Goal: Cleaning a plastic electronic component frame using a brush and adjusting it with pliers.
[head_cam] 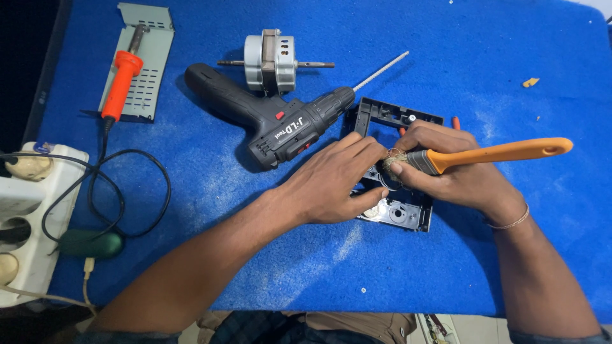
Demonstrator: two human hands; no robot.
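Observation:
A black plastic frame (398, 118) lies on the blue felt table (446, 51), partly hidden under both hands. My left hand (331, 181) rests on its left side and grips it. My right hand (456, 169) holds a paintbrush with an orange handle (510, 151). The brush's bristles (394, 158) point left and touch the middle of the frame, between my fingers.
A black cordless drill (277, 121) with a long bit lies left of the frame. Behind it sits a small electric motor (270, 62). An orange soldering iron (121, 83) rests on a grey metal plate (150, 76). A white power strip (25, 223) with cables sits at the left edge.

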